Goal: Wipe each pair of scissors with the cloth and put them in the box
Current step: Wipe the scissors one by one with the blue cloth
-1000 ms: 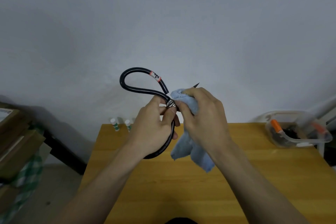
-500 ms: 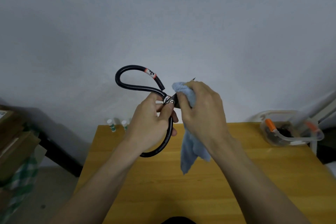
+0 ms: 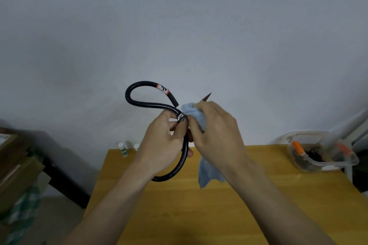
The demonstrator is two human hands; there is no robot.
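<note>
I hold a pair of large black-handled scissors (image 3: 137, 103) up in front of the wall, above the wooden table (image 3: 179, 215). My left hand (image 3: 161, 145) grips them near the pivot and lower handle loop. My right hand (image 3: 217, 135) holds the light blue cloth (image 3: 207, 173) wrapped round the blades; only the dark blade tip pokes out above my fingers. One end of the cloth hangs down below my right hand. A clear plastic box (image 3: 320, 153) sits at the table's far right with orange-handled and dark items inside.
Two small white bottles (image 3: 123, 148) stand at the table's far left edge by the wall. Cardboard boxes (image 3: 16, 165) and a green checked cloth lie on the left, beyond the table. A white pipe slants at the far right.
My right hand with the cloth slid along the blades, out toward the tip and back to the pivot. The view shifted a little; my left hand kept its hold.
</note>
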